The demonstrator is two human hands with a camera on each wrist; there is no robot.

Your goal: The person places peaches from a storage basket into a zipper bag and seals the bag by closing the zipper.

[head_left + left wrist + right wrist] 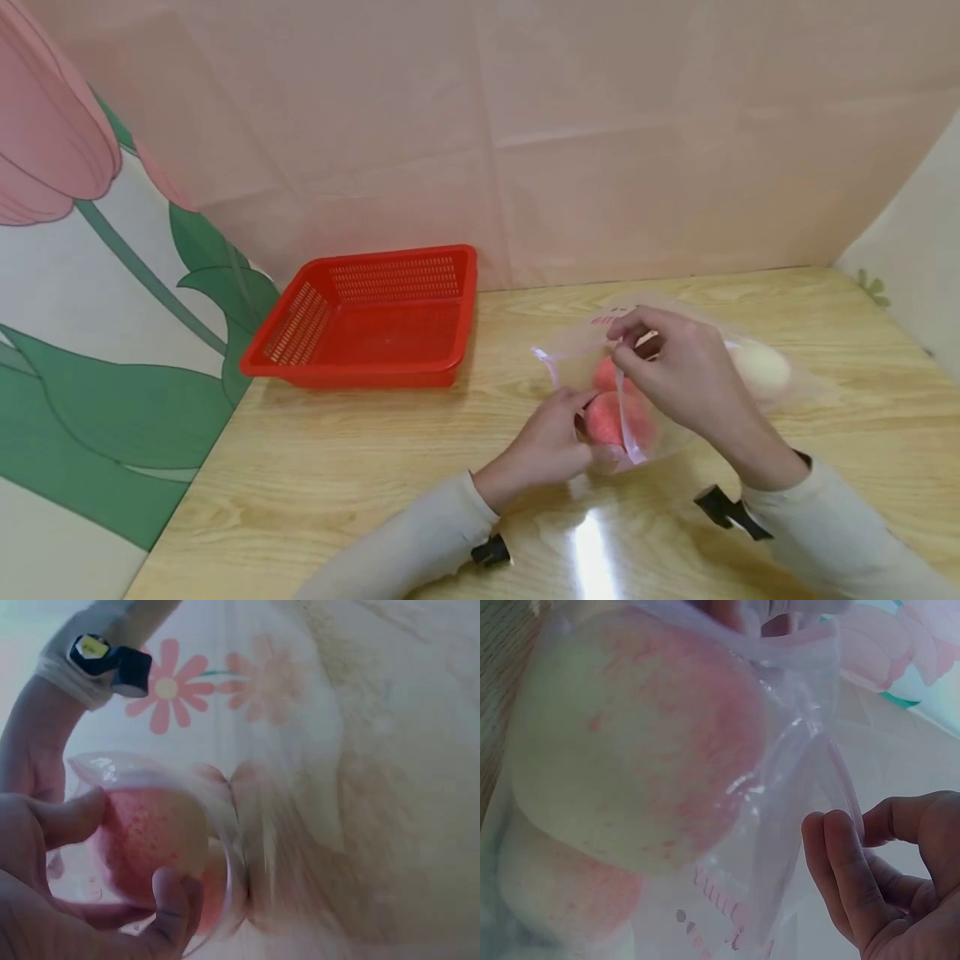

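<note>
A clear plastic bag [787,742] with pink printing lies on the table, its mouth facing left. My left hand [551,442] holds a pink peach [603,421] just inside the bag's mouth, thumb and fingers around it in the left wrist view. My right hand [686,367] pinches the upper edge of the bag's mouth between thumb and fingertips and lifts it. Behind the held peach sits a second pink peach [604,373], partly covered by the right hand. Deeper in the bag, to the right, lies a pale yellowish round fruit [761,371], seen through the plastic.
A red plastic basket [375,379] with slotted walls stands at the back left of the wooden table [315,467]; no fruit shows in it. A pink covering [600,167] hangs behind the table, and a wall with painted tulips [60,400] borders the left.
</note>
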